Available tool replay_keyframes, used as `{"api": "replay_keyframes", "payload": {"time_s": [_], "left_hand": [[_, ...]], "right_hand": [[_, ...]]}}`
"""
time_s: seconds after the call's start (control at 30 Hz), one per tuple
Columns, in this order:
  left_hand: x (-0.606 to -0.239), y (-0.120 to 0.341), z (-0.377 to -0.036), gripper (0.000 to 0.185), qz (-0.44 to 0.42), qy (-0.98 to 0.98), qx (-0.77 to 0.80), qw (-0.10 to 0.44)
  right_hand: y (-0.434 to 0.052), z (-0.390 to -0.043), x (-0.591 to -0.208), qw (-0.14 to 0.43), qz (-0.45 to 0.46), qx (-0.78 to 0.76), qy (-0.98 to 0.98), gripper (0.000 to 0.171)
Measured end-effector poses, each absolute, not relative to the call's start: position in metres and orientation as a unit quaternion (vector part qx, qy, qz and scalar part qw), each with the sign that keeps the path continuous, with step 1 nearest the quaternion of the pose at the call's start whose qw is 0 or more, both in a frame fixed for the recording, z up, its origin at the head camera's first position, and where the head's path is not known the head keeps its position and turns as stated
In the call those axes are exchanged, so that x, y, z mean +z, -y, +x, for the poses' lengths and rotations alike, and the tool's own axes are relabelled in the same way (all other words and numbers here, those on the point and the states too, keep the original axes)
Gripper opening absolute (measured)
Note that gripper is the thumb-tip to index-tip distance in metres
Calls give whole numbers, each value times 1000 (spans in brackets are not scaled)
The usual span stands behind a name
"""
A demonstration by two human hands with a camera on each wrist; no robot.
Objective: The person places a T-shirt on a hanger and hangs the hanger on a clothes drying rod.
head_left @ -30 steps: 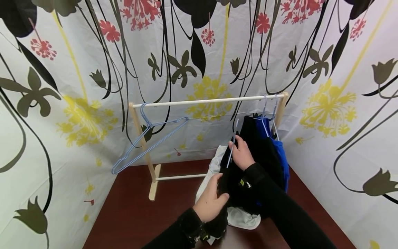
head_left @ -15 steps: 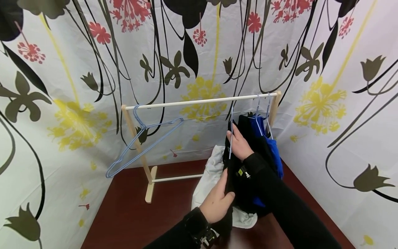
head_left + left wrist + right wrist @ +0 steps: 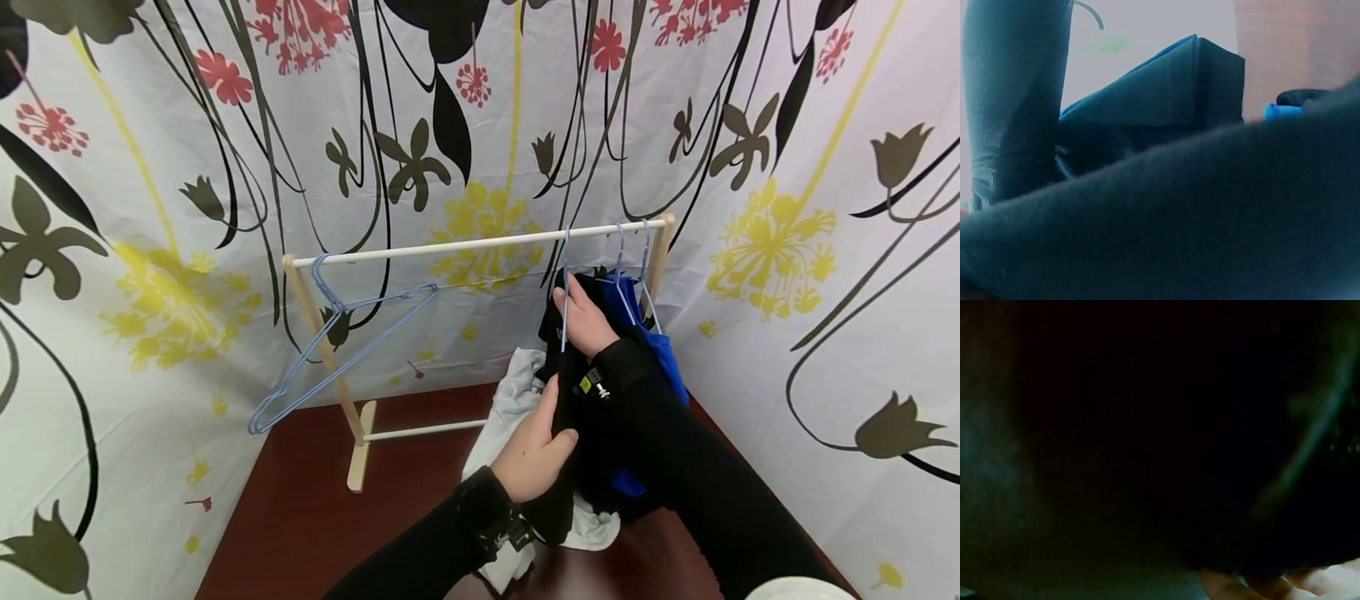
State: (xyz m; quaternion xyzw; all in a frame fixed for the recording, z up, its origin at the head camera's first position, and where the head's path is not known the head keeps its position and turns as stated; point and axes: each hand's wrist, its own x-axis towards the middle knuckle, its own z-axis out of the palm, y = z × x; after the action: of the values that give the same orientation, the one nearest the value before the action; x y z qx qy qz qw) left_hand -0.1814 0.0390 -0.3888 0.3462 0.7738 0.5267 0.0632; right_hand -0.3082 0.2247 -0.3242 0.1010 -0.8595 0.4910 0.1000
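Observation:
In the head view my right hand grips a light blue hanger that carries a black garment. The hanger's hook reaches up to the white rail, overlapping it in this view. Lower down, my left hand holds the near edge of the same garment, thumb on one side and fingers on the other. Black cloth and a dark sleeve fill much of the left wrist view. Dark cloth covers nearly all of the right wrist view, with a few fingertips at the bottom edge.
More hangers with black and blue clothes hang at the rail's right end. Bare blue hangers hang at its left end. A white garment lies below on the dark red table. Patterned curtains enclose the back and sides.
My right hand has raised the hanger, and its hook has come up from below the rail to rail height. My left hand has risen with the black garment's edge.

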Motion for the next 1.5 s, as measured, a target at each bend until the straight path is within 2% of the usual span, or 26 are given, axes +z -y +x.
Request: {"api": "replay_keyframes", "payload": {"time_s": [0.47, 0.93, 1.13, 1.33, 1.5], "left_hand": [[-374, -47, -205, 73, 342, -776, 524, 76], [-375, -54, -215, 72, 328, -767, 543, 97], [-380, -67, -218, 72, 320, -776, 536, 95], [-395, -73, -220, 72, 303, -789, 526, 90], [-399, -68, -227, 74, 309, -786, 529, 80]], "right_hand": [[-238, -333, -318, 88, 76, 441, 890, 66], [-241, -335, -318, 61, 61, 440, 894, 69], [-251, -340, -332, 66, 50, 427, 901, 69], [-254, -338, -350, 45, 63, 421, 903, 67], [-251, -331, -356, 72, 60, 427, 899, 64]]}}
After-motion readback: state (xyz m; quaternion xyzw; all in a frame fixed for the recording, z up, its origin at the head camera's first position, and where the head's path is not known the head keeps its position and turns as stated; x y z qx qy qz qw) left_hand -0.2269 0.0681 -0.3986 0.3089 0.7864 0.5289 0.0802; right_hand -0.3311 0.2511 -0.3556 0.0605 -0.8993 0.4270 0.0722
